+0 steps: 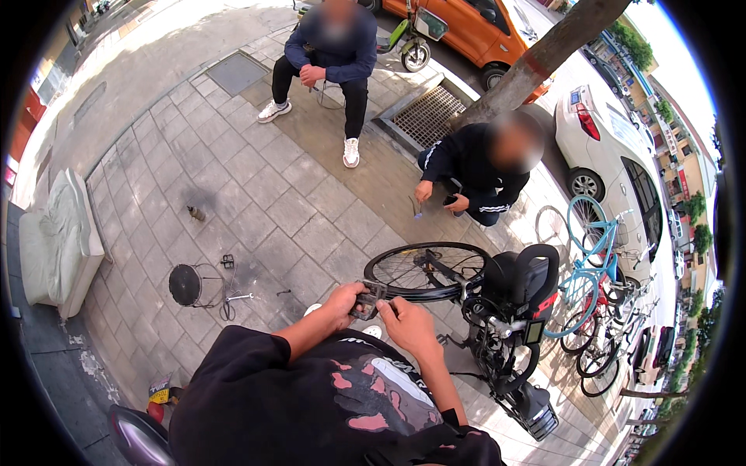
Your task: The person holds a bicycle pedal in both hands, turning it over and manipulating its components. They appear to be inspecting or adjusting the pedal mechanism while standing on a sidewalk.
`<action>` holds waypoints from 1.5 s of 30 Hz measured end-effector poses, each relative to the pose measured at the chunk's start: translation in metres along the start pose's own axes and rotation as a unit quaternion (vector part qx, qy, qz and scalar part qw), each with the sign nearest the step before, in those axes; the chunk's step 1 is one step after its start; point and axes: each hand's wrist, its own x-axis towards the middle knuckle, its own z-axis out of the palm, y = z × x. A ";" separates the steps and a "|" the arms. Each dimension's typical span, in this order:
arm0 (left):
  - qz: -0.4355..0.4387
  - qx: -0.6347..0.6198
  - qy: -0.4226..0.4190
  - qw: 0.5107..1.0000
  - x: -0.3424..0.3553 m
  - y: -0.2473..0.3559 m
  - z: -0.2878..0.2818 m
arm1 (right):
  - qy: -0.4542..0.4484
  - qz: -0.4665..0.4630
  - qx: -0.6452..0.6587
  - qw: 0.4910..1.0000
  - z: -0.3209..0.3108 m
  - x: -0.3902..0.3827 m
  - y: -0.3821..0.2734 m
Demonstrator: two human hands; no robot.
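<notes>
My left hand (339, 304) grips a small dark bicycle part (368, 298), something like a pedal, held up in front of my chest. My right hand (407, 320) is at the same part from the right, its fingers closed on its near end. Just beyond my hands lies an overturned black bicycle (497, 311) with its wheel (429, 270) in the air, the seat and basket toward the right.
A person crouches past the wheel holding a small tool (416, 208). Another person sits on a stool (330, 93) farther back. A black round stool (186, 284) and loose tools (228, 262) lie at the left. Parked bicycles (598, 311), cars, a tree trunk (536, 62) and a drain grate (427, 115) surround.
</notes>
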 end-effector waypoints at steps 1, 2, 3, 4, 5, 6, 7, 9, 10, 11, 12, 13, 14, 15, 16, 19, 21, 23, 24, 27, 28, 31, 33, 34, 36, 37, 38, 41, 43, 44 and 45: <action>-0.002 -0.003 0.004 1.000 0.002 -0.003 0.003 | -0.003 -0.002 -0.008 1.000 -0.002 0.000 0.005; -0.003 -0.006 0.007 1.000 0.004 -0.006 0.007 | -0.006 -0.005 -0.017 1.000 -0.005 -0.001 0.010; -0.005 -0.008 0.012 1.000 0.005 -0.009 0.009 | -0.009 -0.007 -0.023 1.000 -0.006 -0.001 0.014; -0.006 -0.011 0.007 1.000 0.004 -0.012 0.011 | -0.002 -0.016 -0.032 0.999 -0.011 -0.002 0.018; -0.012 -0.016 0.011 1.000 0.003 -0.017 0.013 | 0.005 -0.024 -0.041 0.999 -0.018 -0.004 0.021; -0.012 -0.021 0.013 1.000 0.002 -0.018 0.017 | 0.015 -0.037 -0.050 0.998 -0.025 -0.002 0.020; -0.015 -0.026 0.016 0.999 0.001 -0.021 0.020 | 0.072 -0.037 -0.026 0.996 -0.033 -0.002 0.014; -0.025 -0.034 -0.005 0.999 -0.003 -0.024 0.022 | 0.185 -0.034 0.022 0.982 -0.050 0.001 0.000; -0.029 -0.037 -0.014 0.999 -0.004 -0.024 0.022 | 0.228 -0.050 0.048 0.971 -0.057 0.003 -0.003; -0.029 -0.041 -0.013 0.999 0.000 -0.027 0.021 | 0.271 -0.065 0.073 0.958 -0.065 0.006 -0.005; -0.030 -0.044 -0.012 0.998 0.003 -0.029 0.020 | 0.313 -0.077 0.099 0.941 -0.069 0.006 -0.006; -0.032 -0.047 -0.011 0.998 0.004 -0.031 0.019 | 0.290 -0.093 0.135 0.943 -0.071 0.005 -0.007; -0.027 -0.053 -0.010 0.998 0.003 -0.033 0.015 | 0.266 -0.108 0.170 0.943 -0.072 0.003 -0.008; -0.022 -0.059 -0.012 0.998 -0.002 -0.030 0.017 | 0.244 -0.124 0.202 0.941 -0.075 0.001 -0.007; -0.016 -0.067 -0.015 0.998 -0.006 -0.029 0.019 | 0.223 -0.131 0.169 0.951 -0.069 0.001 -0.006; 0.013 -0.042 0.008 0.999 -0.003 -0.034 0.017 | 0.104 -0.072 0.094 0.987 -0.055 -0.008 0.005; 0.029 -0.040 -0.010 0.999 -0.003 -0.038 0.020 | 0.071 -0.077 0.070 0.992 -0.040 -0.013 0.011; 0.042 -0.039 -0.023 0.998 -0.003 -0.037 0.010 | 0.051 -0.092 0.032 0.994 -0.028 -0.014 0.015; 0.045 -0.044 -0.020 0.998 -0.003 -0.035 0.005 | 0.049 -0.115 0.007 0.992 -0.024 -0.010 0.013; 0.042 -0.055 -0.014 0.998 -0.008 -0.030 0.009 | 0.027 -0.121 -0.004 0.992 -0.016 -0.011 0.017; 0.046 -0.054 -0.012 0.997 -0.007 -0.032 0.008 | 0.024 -0.119 -0.009 0.993 -0.015 -0.012 0.017; 0.041 -0.061 -0.001 0.997 -0.008 -0.037 0.003 | 0.019 -0.121 -0.019 0.992 -0.016 -0.016 0.013; 0.025 -0.072 0.000 0.997 -0.009 -0.039 -0.001 | 0.016 -0.123 -0.022 0.992 -0.016 -0.017 0.010; 0.013 -0.079 -0.003 0.997 -0.008 -0.038 -0.004 | 0.014 -0.123 -0.022 0.992 -0.016 -0.017 0.010; 0.004 -0.082 -0.004 0.997 -0.012 -0.034 -0.002 | 0.014 -0.128 -0.017 0.991 -0.016 -0.017 0.007; 0.004 -0.079 -0.001 0.997 -0.013 -0.033 -0.002 | 0.011 -0.131 -0.014 0.991 -0.015 -0.017 0.008; 0.003 -0.076 0.002 0.997 -0.014 -0.032 -0.004 | 0.007 -0.133 -0.011 0.991 -0.013 -0.016 0.010; 0.007 -0.067 0.001 0.998 -0.016 -0.031 -0.002 | 0.011 -0.139 -0.020 0.990 -0.015 -0.016 0.009; 0.004 -0.056 -0.013 0.998 -0.019 -0.026 0.006 | 0.008 -0.119 -0.027 0.992 -0.019 -0.017 0.014; -0.002 -0.070 -0.004 0.998 -0.011 -0.030 0.002 | 0.033 -0.130 -0.036 0.990 -0.015 -0.016 0.019; 0.010 -0.057 0.000 0.998 -0.016 -0.026 0.008 | 0.052 -0.127 -0.028 0.990 -0.010 -0.013 0.024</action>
